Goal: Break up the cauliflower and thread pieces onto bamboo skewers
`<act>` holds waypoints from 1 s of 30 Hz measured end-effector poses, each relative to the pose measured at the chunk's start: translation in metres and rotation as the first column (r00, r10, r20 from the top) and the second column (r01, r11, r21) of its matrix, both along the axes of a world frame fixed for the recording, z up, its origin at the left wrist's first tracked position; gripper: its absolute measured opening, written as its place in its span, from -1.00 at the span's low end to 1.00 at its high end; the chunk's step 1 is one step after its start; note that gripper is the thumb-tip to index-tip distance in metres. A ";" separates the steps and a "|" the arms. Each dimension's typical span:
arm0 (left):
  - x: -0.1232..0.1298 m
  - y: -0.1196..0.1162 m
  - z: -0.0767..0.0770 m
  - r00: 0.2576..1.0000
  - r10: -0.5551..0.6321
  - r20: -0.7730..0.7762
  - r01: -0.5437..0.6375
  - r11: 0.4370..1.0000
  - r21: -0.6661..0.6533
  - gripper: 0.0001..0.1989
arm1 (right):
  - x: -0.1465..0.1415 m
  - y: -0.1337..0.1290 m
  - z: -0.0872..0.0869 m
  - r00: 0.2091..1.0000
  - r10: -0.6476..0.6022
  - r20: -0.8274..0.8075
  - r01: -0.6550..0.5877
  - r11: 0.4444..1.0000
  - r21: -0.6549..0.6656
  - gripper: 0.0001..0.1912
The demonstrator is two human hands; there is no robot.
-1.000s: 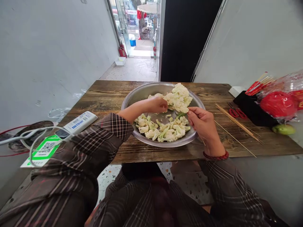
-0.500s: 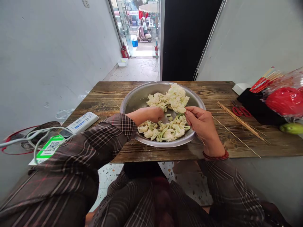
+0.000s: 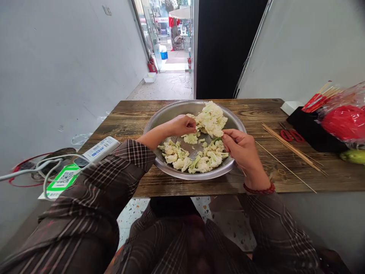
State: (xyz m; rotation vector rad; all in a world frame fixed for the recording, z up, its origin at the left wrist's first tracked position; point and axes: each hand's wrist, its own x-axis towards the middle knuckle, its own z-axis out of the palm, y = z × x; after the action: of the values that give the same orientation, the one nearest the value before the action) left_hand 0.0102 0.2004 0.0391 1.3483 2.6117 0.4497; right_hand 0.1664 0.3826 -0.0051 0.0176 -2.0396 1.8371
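Note:
A wide steel bowl (image 3: 151,123) on the wooden table holds many cauliflower florets (image 3: 205,161), mostly along its near side. My right hand (image 3: 241,148) is closed at the bowl's right rim, gripping a thin skewer whose end pokes out below the palm. At its far end, over the bowl, a big clump of cauliflower (image 3: 212,118) sits on the skewer. Over the bowl's left middle is my left hand (image 3: 182,125), its fingers curled and pinched close to a floret (image 3: 190,138). Whether they hold anything is hidden.
Bamboo skewers (image 3: 293,148) and red-handled scissors (image 3: 292,136) lie right of the bowl, beside a black container (image 3: 313,133) and a red plastic bag (image 3: 345,121). A white power strip (image 3: 101,149) with cables and a green QR card (image 3: 64,179) are at the left.
My left hand has risen and moved slightly left and away from me, uncovering florets at the bowl's left. My right hand has stayed nearly still with its skewer.

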 end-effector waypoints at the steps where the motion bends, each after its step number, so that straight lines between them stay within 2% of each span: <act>1: 0.002 0.001 -0.002 1.000 0.006 -0.029 -0.007 1.000 -0.028 -0.80 | 0.000 0.000 0.000 1.000 0.000 0.002 0.000 1.000 0.002 -0.76; 3: 0.007 0.004 -0.006 0.997 -0.008 -0.071 0.000 0.994 -0.113 -0.84 | 0.001 0.000 0.001 1.000 -0.005 0.009 0.005 1.000 0.001 -0.76; 5: 0.015 0.008 -0.009 0.996 -0.075 -0.048 0.064 0.977 -0.202 -0.87 | 0.001 -0.001 0.001 1.000 -0.005 0.012 0.005 1.000 -0.004 -0.76; 10: 0.035 0.019 -0.017 0.946 -0.251 0.206 0.306 0.902 -0.304 -0.83 | 0.001 -0.001 0.001 1.000 -0.009 0.015 0.009 1.000 0.021 -0.74; 13: 0.042 0.024 -0.024 0.940 -0.255 0.228 0.327 0.868 -0.374 -0.77 | 0.001 0.000 0.001 1.000 -0.015 0.014 0.014 0.999 0.044 -0.73; 16: 0.044 0.029 -0.033 0.951 -0.232 0.205 0.298 0.868 -0.398 -0.76 | 0.001 0.000 0.000 1.000 -0.015 0.009 0.015 0.999 0.043 -0.74; 20: 0.042 0.029 -0.037 0.945 -0.229 0.233 0.300 0.891 -0.342 -0.83 | 0.000 0.001 -0.001 1.000 -0.013 0.013 0.012 0.999 0.036 -0.73; 24: 0.035 0.021 -0.028 0.937 -0.215 0.275 0.284 0.928 -0.242 -0.94 | 0.000 0.001 0.000 1.000 -0.003 0.019 0.003 0.999 0.035 -0.71; 27: 0.028 0.014 -0.018 0.908 -0.162 0.386 0.218 0.970 -0.106 -0.89 | 0.000 0.000 0.000 1.000 0.002 0.015 -0.003 0.999 0.032 -0.71; 30: 0.023 0.009 -0.014 0.825 -0.118 0.553 0.121 0.992 0.032 -0.85 | -0.001 0.000 -0.001 1.000 0.007 0.008 -0.007 0.999 0.031 -0.72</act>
State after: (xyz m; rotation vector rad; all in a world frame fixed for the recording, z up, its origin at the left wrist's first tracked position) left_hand 0.0330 0.2096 0.0254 1.1498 2.0362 0.6956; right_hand 0.1657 0.3828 -0.0056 0.0263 -2.0759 1.8121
